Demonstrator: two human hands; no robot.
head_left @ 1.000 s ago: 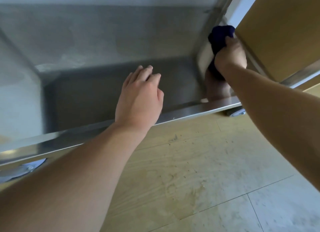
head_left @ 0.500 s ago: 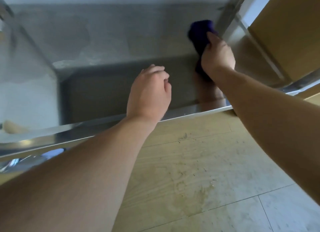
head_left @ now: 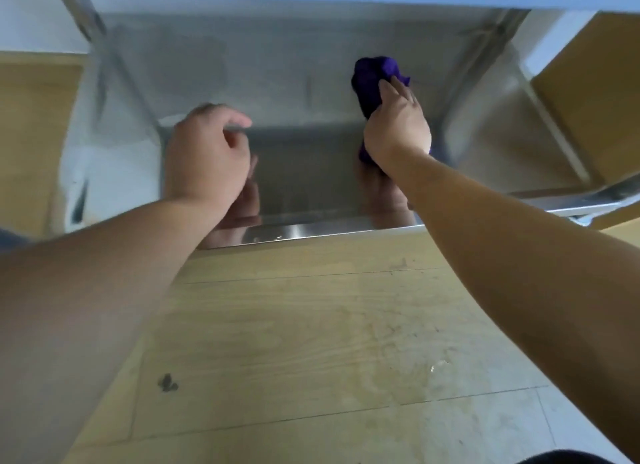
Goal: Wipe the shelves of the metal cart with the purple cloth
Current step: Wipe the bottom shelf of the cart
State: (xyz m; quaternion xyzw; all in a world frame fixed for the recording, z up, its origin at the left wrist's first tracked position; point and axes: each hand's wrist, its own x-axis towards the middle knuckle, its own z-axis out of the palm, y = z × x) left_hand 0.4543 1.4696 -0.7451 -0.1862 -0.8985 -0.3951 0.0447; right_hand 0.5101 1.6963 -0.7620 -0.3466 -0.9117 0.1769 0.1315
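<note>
From the head camera, you are looking down at the low shelf [head_left: 304, 176] of the metal cart [head_left: 311, 231], with both your bare arms reaching in over its shiny front edge.

1 second ago your right hand [head_left: 398, 127] had the purple cloth [head_left: 372, 79] up by the post in the far right corner. Now the hand and the cloth are further left, out on the shelf and well apart from that corner. Your left hand [head_left: 207, 158] has changed too. 1 second ago its fingers were straight and flat. Now they are bent in a soft curl.

Your right hand grips the purple cloth in a bunch. The fingers wrap over it and the thumb side faces left. Most of the cloth sticks out past your fingertips, and a small bit shows under your wrist. The cloth sits on the shelf toward its back right part, pressed under your hand.

Your left hand holds nothing. It is over the left part of the shelf with the back of the hand facing up, and its fingers are loosely curled. You can see both hands mirrored in the metal. I cannot tell if the left hand touches the shelf.

Below the cart is a pale wood floor [head_left: 311, 325] with 1 dark spot [head_left: 168, 382] on it.
</note>
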